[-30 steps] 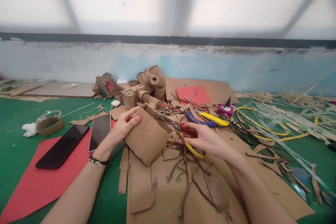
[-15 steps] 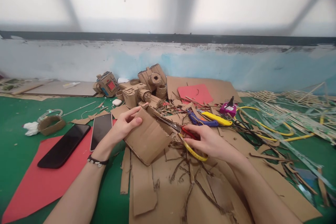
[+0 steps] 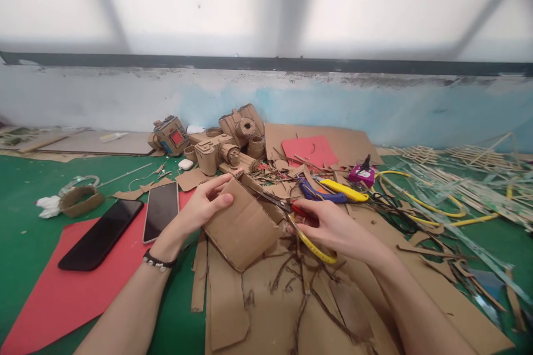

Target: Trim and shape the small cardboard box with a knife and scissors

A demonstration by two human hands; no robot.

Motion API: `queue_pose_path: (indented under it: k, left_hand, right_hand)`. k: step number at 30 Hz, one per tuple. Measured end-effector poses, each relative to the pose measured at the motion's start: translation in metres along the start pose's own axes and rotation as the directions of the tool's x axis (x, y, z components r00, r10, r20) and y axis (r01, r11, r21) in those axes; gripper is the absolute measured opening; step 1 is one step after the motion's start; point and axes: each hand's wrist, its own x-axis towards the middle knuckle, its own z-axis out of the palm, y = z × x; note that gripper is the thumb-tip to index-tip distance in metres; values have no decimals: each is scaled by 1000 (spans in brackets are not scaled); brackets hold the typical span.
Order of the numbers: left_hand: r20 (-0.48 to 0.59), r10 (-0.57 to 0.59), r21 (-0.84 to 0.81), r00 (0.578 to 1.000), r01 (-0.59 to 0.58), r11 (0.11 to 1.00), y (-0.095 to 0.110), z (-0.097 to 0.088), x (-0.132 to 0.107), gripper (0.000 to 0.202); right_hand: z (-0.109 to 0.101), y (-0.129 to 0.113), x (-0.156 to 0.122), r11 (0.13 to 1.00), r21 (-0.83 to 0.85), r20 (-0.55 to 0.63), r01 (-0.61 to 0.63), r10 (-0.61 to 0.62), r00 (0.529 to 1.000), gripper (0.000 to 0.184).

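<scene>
My left hand [image 3: 212, 202] grips a small cardboard box [image 3: 244, 227] by its upper left corner, thumb on the front face, fingers behind. The box is tilted, its open side toward the right. In my right hand [image 3: 322, 222] are scissors [image 3: 283, 204] with red on the handle, their blades lying along the box's upper right edge. A yellow measuring tape strip [image 3: 312, 247] curves below the right hand; whether the hand touches it I cannot tell. Cardboard sheets and offcuts [image 3: 227, 299] lie under the box.
Two phones [image 3: 102, 236] rest on red paper [image 3: 75, 299] at left. Cardboard camera models [image 3: 216, 152] stand at the back. A blue glue gun [image 3: 320, 193], yellow cutter [image 3: 345, 188] and purple tape measure [image 3: 361, 175] lie beyond my right hand. Thin sticks [image 3: 458, 177] cover the right side.
Both hands, the box and the scissors have shifted slightly right and down. The box has turned a little, showing more of its open side.
</scene>
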Motion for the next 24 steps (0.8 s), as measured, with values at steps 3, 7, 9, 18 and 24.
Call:
queue_pose_path:
  k: [3, 7, 9, 18, 24]
  left_hand:
    - [37, 31, -20, 999, -30, 999, 1, -1, 0, 105]
    - [3, 6, -8, 1000, -6, 1000, 2, -3, 2, 108]
    - [-15, -2, -5, 1000, 2, 1000, 1, -4, 2, 110]
    - [108, 24, -17, 994, -22, 1000, 0, 1, 0, 106]
    - [40, 22, -21, 999, -21, 1000, 4, -2, -2, 113]
  right_hand:
    - [1, 0, 0, 1000, -16, -50, 10, -11, 999, 22]
    - [2, 0, 0, 999, -45, -92, -2, -3, 996, 26]
    - [2, -1, 1, 999, -50, -96, -12, 7, 995, 26]
    - [-7, -10, -1, 999, 23, 15, -42, 42, 999, 28]
    - [-11, -13, -1, 991, 131, 73, -14, 4, 997, 30]
